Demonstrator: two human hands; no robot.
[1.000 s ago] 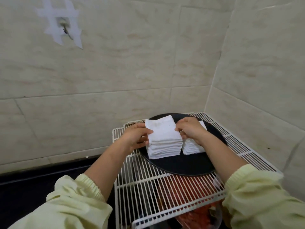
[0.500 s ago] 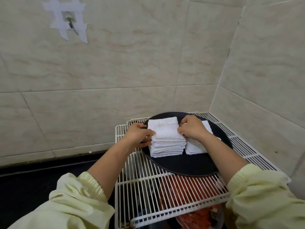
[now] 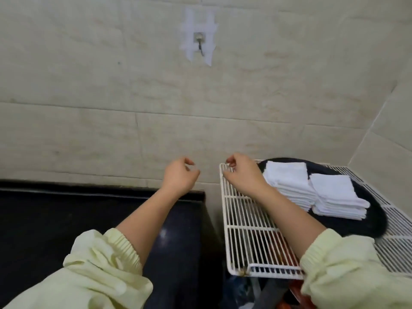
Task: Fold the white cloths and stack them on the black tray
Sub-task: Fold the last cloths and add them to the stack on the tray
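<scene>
Rack [image 3: 243,221] left part bare; cloth stacks [image 3: 289,186] fill tray [image 3: 365,224].

sleeves [image 3: 107,259] – pale yellow, loose | cuffs – elastic, gathered | forearms and hands bare

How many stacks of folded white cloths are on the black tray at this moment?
2. The taller stack sits left on the black tray; the lower stack lies right beside it, nearer the camera.

Both hands have left the folded white cloths [image 3: 287,181]. Left hand [image 3: 179,176] now empty over the black counter [image 3: 66,219]; right hand [image 3: 242,172] empty at the stacks' 9 o'clock.
</scene>
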